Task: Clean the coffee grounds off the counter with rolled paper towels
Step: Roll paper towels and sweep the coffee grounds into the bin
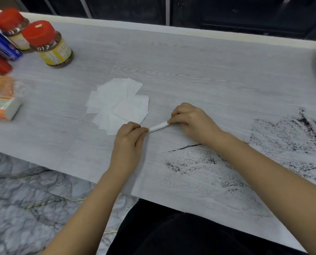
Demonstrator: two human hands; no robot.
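Both hands are pinching one rolled towel (158, 126) just beside the sheet pile (116, 103): left hand (128, 137) its near end, right hand (190, 120) its far end. Grounds (286, 137) are lying right of it on the counter (190, 70).

Soft, even, rather dim light falls on the grey desk (190, 74), with only faint shadows and no glare. The jars (48, 45) at left look blurred, and straight edges bow toward the corners.
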